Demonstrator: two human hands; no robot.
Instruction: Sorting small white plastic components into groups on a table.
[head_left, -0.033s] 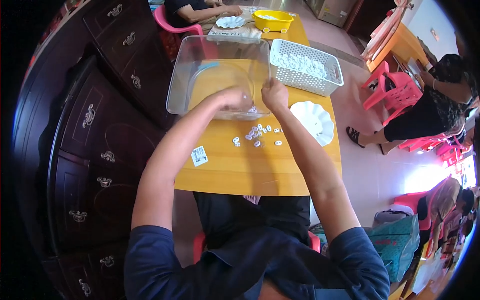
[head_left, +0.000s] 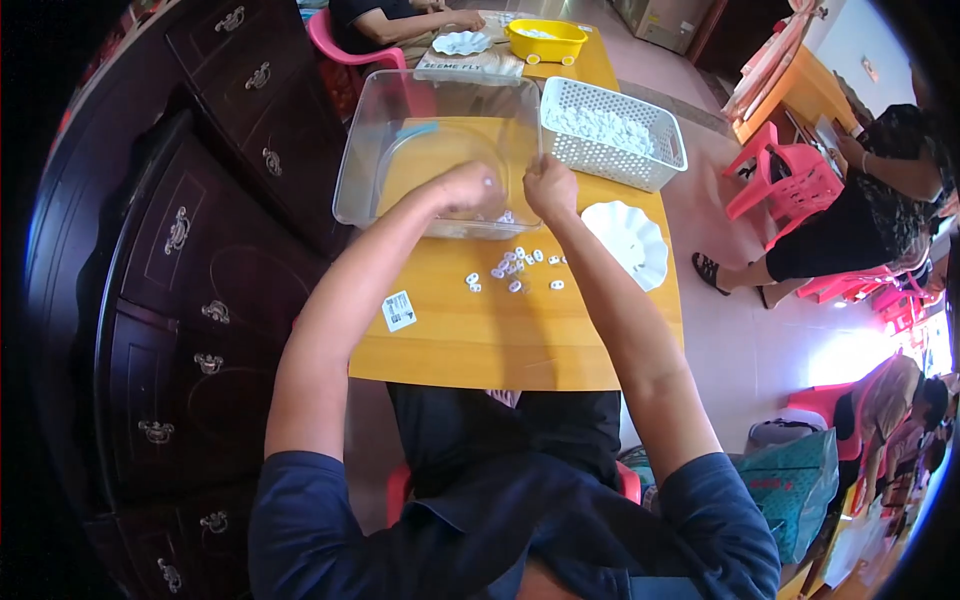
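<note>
Sitting at a wooden table (head_left: 440, 350), a person in a dark blue short-sleeved top (head_left: 450, 545) is seen from above, both bare forearms stretched up toward the centre of the frame. A large clear plastic box (head_left: 348, 190) stands on the table, just above the middle of the frame. The left hand (head_left: 470, 187) is curled within the box's outline, toward its lower right; its fingertips are hidden, so I cannot tell whether it holds anything. The right hand (head_left: 550, 188) is bent into a fist at the box's right side; I cannot tell whether it grips the wall or a small part.

Small white pieces (head_left: 515, 286) with dark spots are scattered on the table at the centre of the frame, below the box. A few more of them show near the box's lower right corner, close to the left hand. A white label (head_left: 399, 311) lies at the table's left side. Right of centre is a white scalloped plate (head_left: 655, 265), partly behind the right forearm. Above it, a white perforated basket (head_left: 610, 168) holds a heap of white pieces (head_left: 600, 128).

At the top of the frame are a yellow tub (head_left: 548, 48) with wheels and a co-worker's arm (head_left: 400, 28). A dark cabinet (head_left: 160, 280) fills the left.
</note>
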